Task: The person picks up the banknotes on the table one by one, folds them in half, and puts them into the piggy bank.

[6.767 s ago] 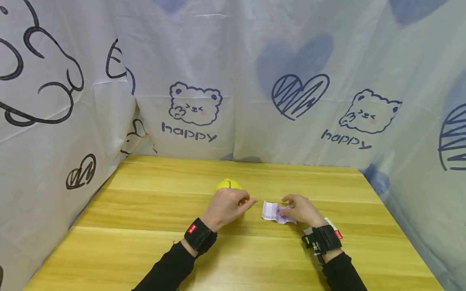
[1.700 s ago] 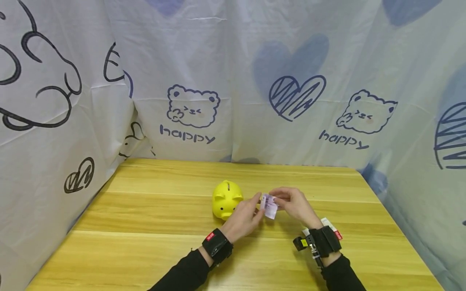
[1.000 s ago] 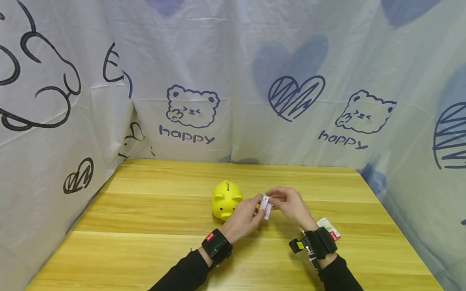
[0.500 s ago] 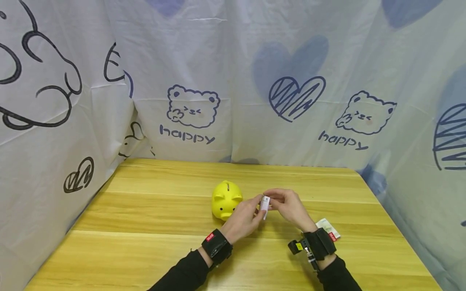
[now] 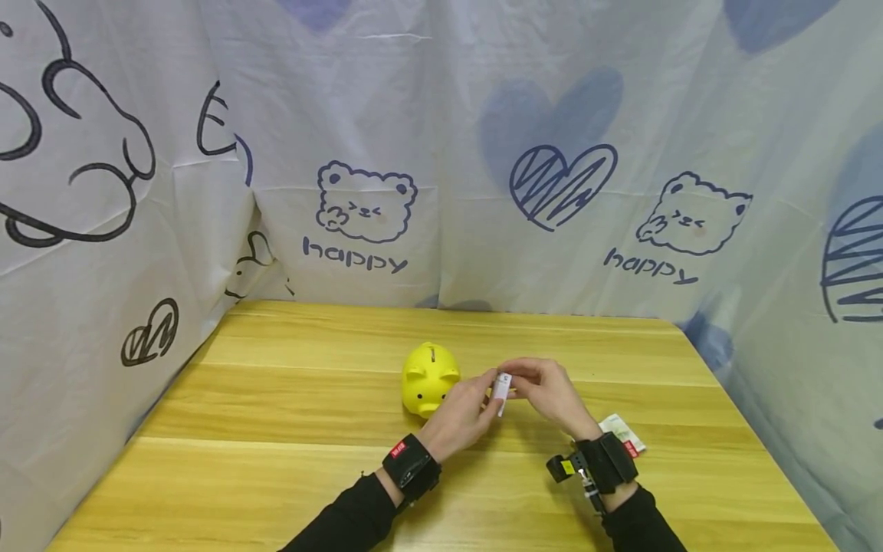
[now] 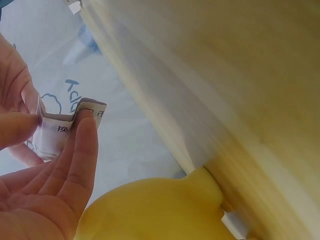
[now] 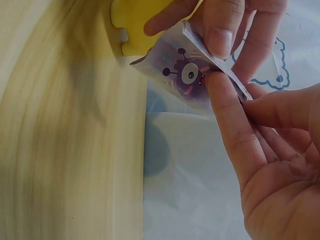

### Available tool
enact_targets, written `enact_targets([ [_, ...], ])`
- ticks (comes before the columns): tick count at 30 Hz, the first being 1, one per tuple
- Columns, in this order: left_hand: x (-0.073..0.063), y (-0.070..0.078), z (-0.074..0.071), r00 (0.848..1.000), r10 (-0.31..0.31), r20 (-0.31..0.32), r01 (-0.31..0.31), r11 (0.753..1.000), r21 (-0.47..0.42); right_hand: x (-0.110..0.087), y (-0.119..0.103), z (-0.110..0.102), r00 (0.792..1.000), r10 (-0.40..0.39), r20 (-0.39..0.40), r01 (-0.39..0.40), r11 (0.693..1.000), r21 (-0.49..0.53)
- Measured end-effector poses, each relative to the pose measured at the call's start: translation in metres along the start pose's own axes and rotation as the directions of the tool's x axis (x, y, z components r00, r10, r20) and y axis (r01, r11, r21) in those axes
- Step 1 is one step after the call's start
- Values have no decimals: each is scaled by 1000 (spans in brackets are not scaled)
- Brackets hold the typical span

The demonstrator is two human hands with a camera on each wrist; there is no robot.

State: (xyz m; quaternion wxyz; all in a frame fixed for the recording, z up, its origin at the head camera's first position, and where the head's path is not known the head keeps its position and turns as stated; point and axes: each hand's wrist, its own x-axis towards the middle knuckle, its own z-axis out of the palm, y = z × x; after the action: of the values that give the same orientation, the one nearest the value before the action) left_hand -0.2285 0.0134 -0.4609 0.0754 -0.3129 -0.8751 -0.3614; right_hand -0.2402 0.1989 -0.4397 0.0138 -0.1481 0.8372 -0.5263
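A small purple-and-white paper note point(image 5: 503, 389) is held up between both hands, folded into a narrow strip. My left hand point(image 5: 458, 418) pinches its left edge with thumb and fingers, while my right hand point(image 5: 554, 395) pinches the right side. In the left wrist view the folded note point(image 6: 52, 131) bends into a U shape with printed characters on it. A one-eyed purple cartoon monster shows on the note point(image 7: 172, 72) in the right wrist view. Just left of the hands stands a yellow piggy bank point(image 5: 428, 376), slot on top, its snout partly beside the left hand.
Another folded paper note point(image 5: 617, 428), whitish green, lies on the wooden table point(image 5: 290, 399) by the right wrist, partly covered by the wrist strap. Printed cloth point(image 5: 469, 230) hangs behind the table and along both sides.
Earlier the note lay spread on the table under the right hand; it was then lifted between both hands and folded narrower. The left hand moved off the piggy bank's front. Little differs since half a second ago.
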Motion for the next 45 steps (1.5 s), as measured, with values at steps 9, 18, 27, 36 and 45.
enact_targets([
  [9,-1,0,-1,1000,4,-9,-4,1000,-29,0,-2,-1,1000,1,-4,-1,1000,20],
  [18,-1,0,0,999,26,-19,-27,999,-39,-2,-2,-1,998,-47,-47,46,999,-17],
  [27,-1,1,0,999,23,-28,-24,999,-29,-2,-1,-6,995,-70,-69,64,995,-78],
  [36,-1,1,1,1000,-6,-18,6,1000,8,-2,0,-17,993,-77,-91,70,994,-79],
  [45,-1,0,5,999,-40,3,40,999,-1,-2,0,-19,995,-89,-44,88,996,-25],
])
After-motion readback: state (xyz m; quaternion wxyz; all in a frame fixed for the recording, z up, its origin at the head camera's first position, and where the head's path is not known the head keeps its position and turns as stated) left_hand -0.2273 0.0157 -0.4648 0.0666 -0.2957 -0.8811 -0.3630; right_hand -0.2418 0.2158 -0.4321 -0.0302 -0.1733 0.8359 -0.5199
